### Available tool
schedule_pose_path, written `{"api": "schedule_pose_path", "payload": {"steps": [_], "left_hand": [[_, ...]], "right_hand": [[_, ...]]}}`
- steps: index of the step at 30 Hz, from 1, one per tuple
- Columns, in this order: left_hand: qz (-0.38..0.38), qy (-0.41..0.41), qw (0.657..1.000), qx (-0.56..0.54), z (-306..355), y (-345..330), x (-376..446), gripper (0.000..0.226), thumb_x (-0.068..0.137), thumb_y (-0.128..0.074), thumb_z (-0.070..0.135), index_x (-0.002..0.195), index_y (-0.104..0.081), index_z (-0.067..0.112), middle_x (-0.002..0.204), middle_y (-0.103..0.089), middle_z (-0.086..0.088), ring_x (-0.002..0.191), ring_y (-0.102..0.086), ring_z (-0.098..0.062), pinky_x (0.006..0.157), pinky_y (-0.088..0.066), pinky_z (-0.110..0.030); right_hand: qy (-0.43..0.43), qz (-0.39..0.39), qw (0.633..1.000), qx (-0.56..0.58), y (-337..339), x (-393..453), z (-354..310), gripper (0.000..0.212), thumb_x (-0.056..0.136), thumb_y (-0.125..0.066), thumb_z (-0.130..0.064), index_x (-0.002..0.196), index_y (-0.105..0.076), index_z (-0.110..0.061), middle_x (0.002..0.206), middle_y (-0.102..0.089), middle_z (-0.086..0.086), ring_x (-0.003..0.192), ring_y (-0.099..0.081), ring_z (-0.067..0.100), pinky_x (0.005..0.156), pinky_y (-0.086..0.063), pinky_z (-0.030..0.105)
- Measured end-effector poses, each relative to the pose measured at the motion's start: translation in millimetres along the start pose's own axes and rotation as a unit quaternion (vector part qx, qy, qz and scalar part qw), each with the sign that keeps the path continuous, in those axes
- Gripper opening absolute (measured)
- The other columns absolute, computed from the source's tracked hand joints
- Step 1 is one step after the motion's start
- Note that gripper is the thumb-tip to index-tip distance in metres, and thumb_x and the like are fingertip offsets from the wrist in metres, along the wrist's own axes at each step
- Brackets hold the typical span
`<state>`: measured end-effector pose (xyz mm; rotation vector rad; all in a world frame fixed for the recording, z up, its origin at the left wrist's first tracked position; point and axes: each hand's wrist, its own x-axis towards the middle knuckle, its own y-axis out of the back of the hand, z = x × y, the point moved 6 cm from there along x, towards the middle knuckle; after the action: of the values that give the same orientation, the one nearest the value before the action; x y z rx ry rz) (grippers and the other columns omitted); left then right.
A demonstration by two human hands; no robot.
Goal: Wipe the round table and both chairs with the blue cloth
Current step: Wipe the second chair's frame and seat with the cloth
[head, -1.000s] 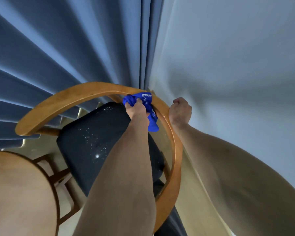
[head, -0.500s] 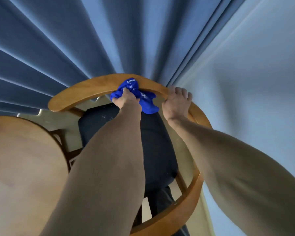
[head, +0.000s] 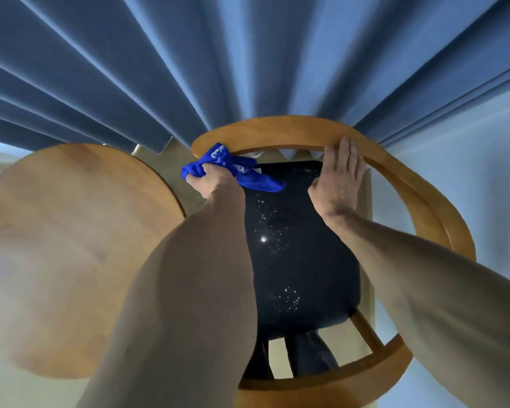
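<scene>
Left hand (head: 211,181) has a bunched grip on the blue cloth (head: 242,170) at the chair's curved rail (head: 277,129) — right hand (head: 340,178) rests flat, steadying. Risk: the dangling tail snags and slips out — round counter (head: 71,231) sits just beside.

Curtain (head: 248,69) close behind chair rail (head: 277,128), round table (head: 71,231) crowding its left

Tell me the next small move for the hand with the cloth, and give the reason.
Probably slide the left hand and blue cloth rightward along the chair's curved wooden rail. The cloth sits at the rail's left end, while the right hand rests flat on the rail, steadying it.
</scene>
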<state>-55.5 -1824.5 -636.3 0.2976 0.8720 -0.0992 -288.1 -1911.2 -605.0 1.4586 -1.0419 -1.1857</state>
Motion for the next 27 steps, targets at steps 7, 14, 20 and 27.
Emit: {"api": "schedule_pose_path", "payload": {"steps": [7,14,20,27], "left_hand": [[-0.046,-0.208,0.956,0.202,70,27,43,0.035,0.085,-0.052,0.03,0.119,-0.058,0.024,0.105,-0.068,-0.003,0.097,-0.064,-0.027,0.093,-0.052,-0.039],[-0.046,-0.319,0.896,0.305,52,21,6,0.03,0.089,-0.045,0.015,0.118,-0.051,0.019,0.102,-0.058,-0.009,0.08,-0.054,-0.025,0.074,-0.045,-0.034],[-0.082,-0.286,0.884,0.361,-21,21,-6,0.029,0.09,-0.048,0.014,0.119,-0.048,0.018,0.109,-0.052,-0.01,0.083,-0.05,-0.028,0.076,-0.036,-0.03],[-0.207,-0.272,0.86,0.38,-126,5,10,0.047,0.088,-0.042,0.021,0.133,-0.056,0.022,0.102,-0.068,-0.003,0.1,-0.059,-0.027,0.091,-0.047,-0.039]], "right_hand": [[0.044,0.027,0.995,0.085,-8,-6,-73,0.058,0.078,-0.06,-0.005,0.134,-0.047,-0.012,0.158,-0.023,0.021,0.146,-0.022,0.038,0.118,-0.023,0.054],[0.08,0.049,0.991,0.094,-38,-40,-66,0.055,0.071,-0.06,0.002,0.125,-0.054,-0.006,0.142,-0.043,0.018,0.129,-0.043,0.036,0.108,-0.038,0.047],[-0.038,0.016,0.984,0.174,-80,-58,-15,0.051,0.08,-0.053,0.005,0.13,-0.053,-0.006,0.13,-0.055,0.015,0.116,-0.051,0.032,0.094,-0.049,0.047],[-0.054,0.054,0.965,0.25,-128,-40,-1,0.042,0.101,-0.04,-0.025,0.14,-0.046,-0.009,0.134,-0.055,0.015,0.116,-0.055,0.032,0.091,-0.048,0.043]]}}
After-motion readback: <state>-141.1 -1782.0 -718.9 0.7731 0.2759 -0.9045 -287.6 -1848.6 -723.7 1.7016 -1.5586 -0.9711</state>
